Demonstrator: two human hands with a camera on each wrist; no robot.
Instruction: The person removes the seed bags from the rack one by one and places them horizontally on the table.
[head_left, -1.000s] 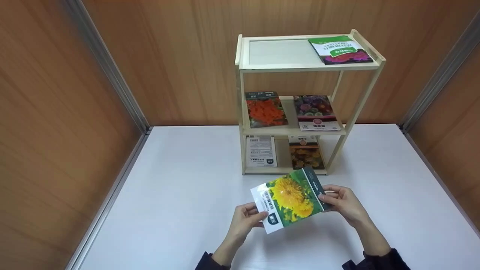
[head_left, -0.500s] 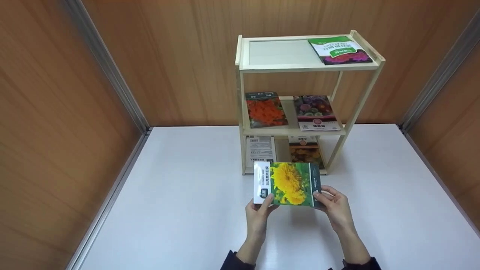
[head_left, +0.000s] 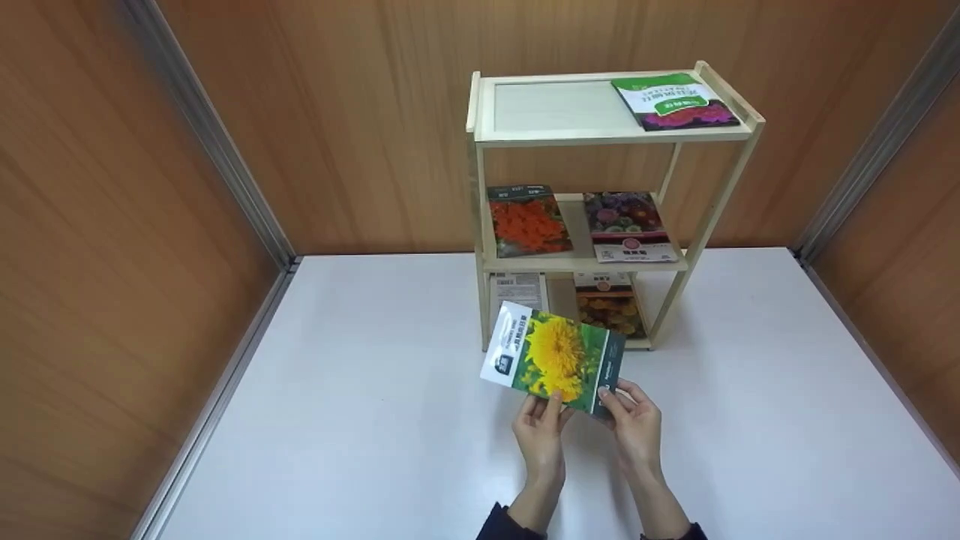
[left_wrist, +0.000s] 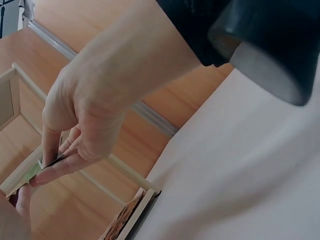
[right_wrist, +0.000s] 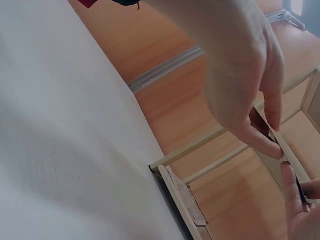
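Note:
A seed packet (head_left: 553, 356) with a yellow flower picture, a white end and a dark green end is held up in front of the shelf in the head view, tilted with its white end higher. My left hand (head_left: 541, 439) pinches its lower edge near the middle, thumb on the front. Near the dark end, my right hand (head_left: 636, 427) pinches the same packet. Both wrist views show the packet almost edge-on: the left hand (left_wrist: 85, 120) and the right hand (right_wrist: 245, 90) each grip it between thumb and fingers.
A pale wooden three-tier shelf (head_left: 585, 265) stands behind the hands. Its top bears a green-and-white packet (head_left: 675, 103). The middle tier has a red-flower packet (head_left: 529, 221) and a purple-flower packet (head_left: 630, 225). Below lie an orange-flower packet (head_left: 611, 311) and a white packet (head_left: 519, 289). Wood panels surround the white table (head_left: 360, 420).
The packet has swung clockwise, its white end rising, and moved slightly left. My left hand has slid from the white end to the middle of the lower edge; the hands are closer together.

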